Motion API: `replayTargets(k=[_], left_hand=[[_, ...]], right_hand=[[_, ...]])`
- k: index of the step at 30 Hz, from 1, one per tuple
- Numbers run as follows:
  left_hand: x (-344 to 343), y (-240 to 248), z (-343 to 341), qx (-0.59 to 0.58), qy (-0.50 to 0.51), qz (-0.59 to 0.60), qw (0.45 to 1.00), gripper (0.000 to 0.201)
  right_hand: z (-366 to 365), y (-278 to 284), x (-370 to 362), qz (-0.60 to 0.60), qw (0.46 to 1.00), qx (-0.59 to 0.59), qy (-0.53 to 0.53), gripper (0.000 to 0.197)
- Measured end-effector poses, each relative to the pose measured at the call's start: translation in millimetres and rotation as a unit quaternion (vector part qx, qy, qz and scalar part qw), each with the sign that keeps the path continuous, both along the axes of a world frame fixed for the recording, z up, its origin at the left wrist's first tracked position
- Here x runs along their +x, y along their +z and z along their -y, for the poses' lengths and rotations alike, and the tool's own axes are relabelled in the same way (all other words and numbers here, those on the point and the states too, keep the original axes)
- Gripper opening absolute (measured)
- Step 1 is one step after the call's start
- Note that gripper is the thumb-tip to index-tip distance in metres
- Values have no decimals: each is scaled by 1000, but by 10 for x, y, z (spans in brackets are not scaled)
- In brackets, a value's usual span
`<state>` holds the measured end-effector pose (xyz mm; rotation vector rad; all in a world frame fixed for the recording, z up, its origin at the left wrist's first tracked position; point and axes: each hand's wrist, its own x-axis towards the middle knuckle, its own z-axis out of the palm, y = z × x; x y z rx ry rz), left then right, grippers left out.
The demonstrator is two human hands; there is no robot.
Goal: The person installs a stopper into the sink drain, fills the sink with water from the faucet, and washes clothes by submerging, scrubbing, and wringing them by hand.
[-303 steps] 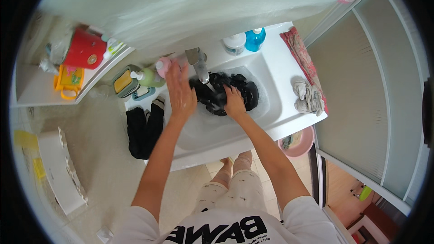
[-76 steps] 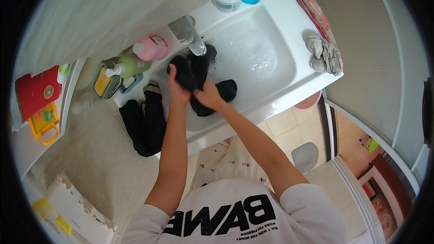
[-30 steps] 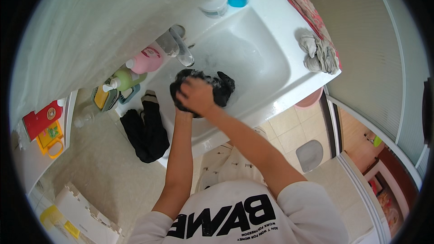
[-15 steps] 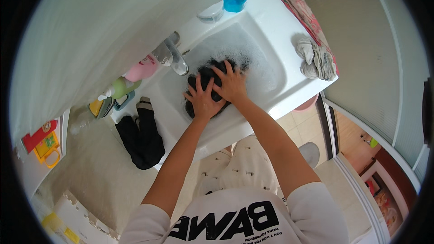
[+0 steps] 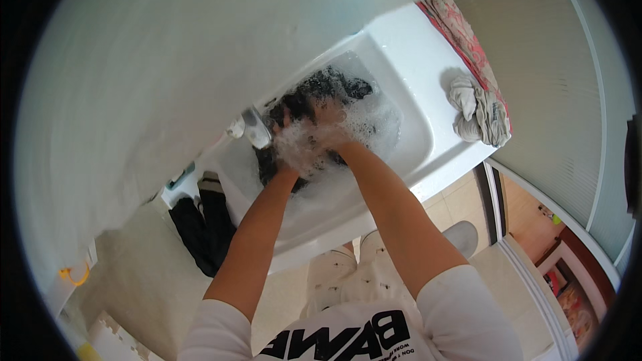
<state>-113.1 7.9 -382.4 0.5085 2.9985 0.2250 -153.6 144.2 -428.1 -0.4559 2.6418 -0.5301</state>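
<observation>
A white sink [image 5: 418, 154] holds cloudy, soapy water with foam. Black wet cloth [image 5: 314, 87] lies spread through it, partly under the surface; its kind I cannot make out. Both of my hands are down in the water on this cloth. Splashing suds blur and cover much of my left hand [image 5: 289, 154], close to the faucet. Beside it, toward the far side, my right hand [image 5: 329, 117] presses into the black cloth. Foam hides most of the fingers, so their grip does not show.
A metal faucet [image 5: 256, 128] juts over the sink's left side. Black socks [image 5: 204, 224] hang over the left corner. On the right ledge rest bunched grey and white socks [image 5: 478, 110] and a red patterned cloth [image 5: 461, 40]. A pale translucent sheet covers the upper left.
My hands have sunk from the top of the black cloth into the water, raising splashes. The cloth has spread out. My view has shifted, and the bottles behind the faucet are now hidden.
</observation>
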Motion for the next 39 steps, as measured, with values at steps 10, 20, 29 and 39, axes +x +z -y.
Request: replayTargets(k=[10,20,29,39], left_hand=[[597,472,626,400,526,83,746,67],[528,880,400,870,335,286,219,46],[460,1407,-8,829,439,198,284,30],[789,1332,-355,241,150,44,958,58]], right_hand=[[338,1341,228,174,940,-70,-284,90],[560,2204,1275,190,852,-416,-254,55],[106,1741,710,-44,932,-234,-272,37],[-520,1627,467,-1,966,-59,-251,72]])
